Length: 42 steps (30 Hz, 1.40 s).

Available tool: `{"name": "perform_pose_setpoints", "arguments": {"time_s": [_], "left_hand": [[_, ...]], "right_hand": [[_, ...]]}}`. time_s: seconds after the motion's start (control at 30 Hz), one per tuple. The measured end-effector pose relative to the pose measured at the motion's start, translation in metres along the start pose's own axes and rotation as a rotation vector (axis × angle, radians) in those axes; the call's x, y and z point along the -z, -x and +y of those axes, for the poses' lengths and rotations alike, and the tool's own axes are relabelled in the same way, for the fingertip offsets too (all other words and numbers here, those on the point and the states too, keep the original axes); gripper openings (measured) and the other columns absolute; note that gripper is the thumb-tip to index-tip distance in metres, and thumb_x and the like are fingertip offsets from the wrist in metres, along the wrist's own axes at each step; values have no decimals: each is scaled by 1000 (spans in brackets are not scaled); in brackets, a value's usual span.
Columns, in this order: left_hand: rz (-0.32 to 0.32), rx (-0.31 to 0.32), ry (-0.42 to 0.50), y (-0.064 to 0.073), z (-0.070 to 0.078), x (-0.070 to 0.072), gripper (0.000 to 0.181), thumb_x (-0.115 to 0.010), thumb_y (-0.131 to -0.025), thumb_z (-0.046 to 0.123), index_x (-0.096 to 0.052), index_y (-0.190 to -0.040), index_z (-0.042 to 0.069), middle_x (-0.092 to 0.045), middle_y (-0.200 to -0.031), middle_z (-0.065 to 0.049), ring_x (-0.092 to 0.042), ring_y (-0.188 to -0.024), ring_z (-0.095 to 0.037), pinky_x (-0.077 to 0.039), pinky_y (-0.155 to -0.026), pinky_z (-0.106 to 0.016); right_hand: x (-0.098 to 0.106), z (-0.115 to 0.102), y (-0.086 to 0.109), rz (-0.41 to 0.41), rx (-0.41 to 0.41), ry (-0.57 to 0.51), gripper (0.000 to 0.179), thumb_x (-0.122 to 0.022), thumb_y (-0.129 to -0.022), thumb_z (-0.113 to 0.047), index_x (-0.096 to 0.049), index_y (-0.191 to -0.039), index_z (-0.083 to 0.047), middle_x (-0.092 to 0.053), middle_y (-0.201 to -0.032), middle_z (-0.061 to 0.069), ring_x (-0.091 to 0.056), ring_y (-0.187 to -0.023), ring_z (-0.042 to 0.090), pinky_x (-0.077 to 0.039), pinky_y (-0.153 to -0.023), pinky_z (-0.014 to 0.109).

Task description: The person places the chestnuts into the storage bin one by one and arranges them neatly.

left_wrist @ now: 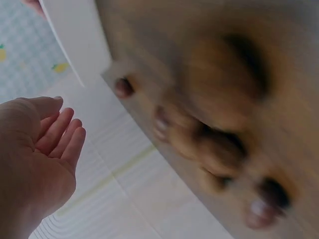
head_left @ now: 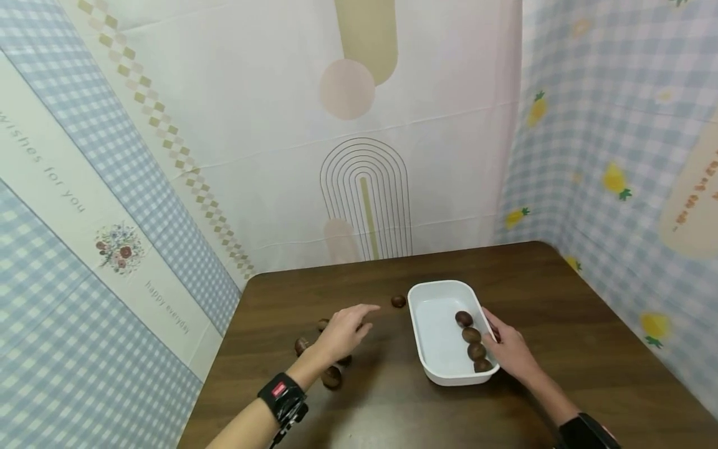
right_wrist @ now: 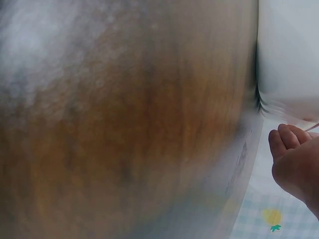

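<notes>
My right hand [head_left: 509, 349] grips the right long side of a white rectangular tub [head_left: 417, 330], thumb at the rim and fingers outside. Several round, glossy brown things that look like chestnuts [head_left: 471, 335] lie in a row along the tub's right inner wall. To the tub's left, my left hand [head_left: 343, 332] hovers over the table, fingers extended and holding nothing visible. More brown chestnut-like pieces [head_left: 331, 377] lie beneath and beside that hand, partly hidden by it. A single one [head_left: 398, 301] sits just left of the tub's far corner. The left wrist view blurs these pieces.
The dark wooden table [head_left: 387, 411] has rounded far corners. Behind it hangs a pale patterned cloth [head_left: 449, 156], with blue checked cloth [head_left: 594, 106] to the right and more at the left. Each wrist wears a black strap [head_left: 283, 396].
</notes>
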<state>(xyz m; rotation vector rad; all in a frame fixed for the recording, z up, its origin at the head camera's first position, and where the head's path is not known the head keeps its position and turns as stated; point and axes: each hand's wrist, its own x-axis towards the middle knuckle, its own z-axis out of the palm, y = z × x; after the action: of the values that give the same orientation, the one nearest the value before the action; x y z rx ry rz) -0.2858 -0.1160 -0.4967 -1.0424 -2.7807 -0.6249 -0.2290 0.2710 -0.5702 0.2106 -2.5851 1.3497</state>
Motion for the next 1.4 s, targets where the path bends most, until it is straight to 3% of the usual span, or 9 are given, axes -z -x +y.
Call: {"name": "perform_pose_setpoints", "arguments": {"time_s": [0.17,0.43,0.63,0.8,1.1,1.4], "left_hand": [[17,33,-14,33,-16,5,41,-73,-102,9,-66,-142,9,-73,-126,-9,-73,-93,-19,-59,-74,-31],[75,48,-28,76,-29,6,34,-79,-98,12,-72,-131,10,-74,-124,-2,-74,-104,-23,-61,-82,-38],[99,41,14,99,-32,3,35,-82,-95,12,-72,-129,10,-75,-120,-2,-74,-100,-25,-61,-79,-38],[86,51,4,113,-34,-2,39,-82,-95,16,-71,-133,14,-74,-125,0,-73,-105,-22,-61,-82,-41],[106,67,-10,128,-36,-17,42,-86,-91,14,-72,-129,10,-74,-123,2,-72,-109,-20,-61,-87,-44],[133,81,-11,138,-37,-24,42,-89,-87,10,-73,-125,11,-74,-124,4,-72,-113,-19,-60,-89,-46]], "right_hand": [[3,0,1,4,3,-7,58,-57,-104,-2,-43,-160,2,-60,-143,32,-64,-117,38,-56,-80,29],[6,0,0,23,12,0,59,-56,-103,-1,-44,-160,-1,-67,-133,29,-65,-105,29,-54,-76,27],[8,-1,-2,17,-9,11,59,-56,-103,-3,-43,-160,1,-63,-139,31,-65,-111,35,-55,-79,28],[8,0,-1,17,-9,9,59,-57,-103,-4,-42,-160,3,-59,-142,33,-65,-114,39,-56,-78,28],[5,0,1,14,3,10,59,-57,-103,-3,-43,-160,1,-67,-132,31,-66,-104,30,-55,-74,28],[0,0,3,-3,1,-3,59,-57,-104,-2,-43,-160,1,-62,-140,31,-65,-116,35,-55,-80,27]]}}
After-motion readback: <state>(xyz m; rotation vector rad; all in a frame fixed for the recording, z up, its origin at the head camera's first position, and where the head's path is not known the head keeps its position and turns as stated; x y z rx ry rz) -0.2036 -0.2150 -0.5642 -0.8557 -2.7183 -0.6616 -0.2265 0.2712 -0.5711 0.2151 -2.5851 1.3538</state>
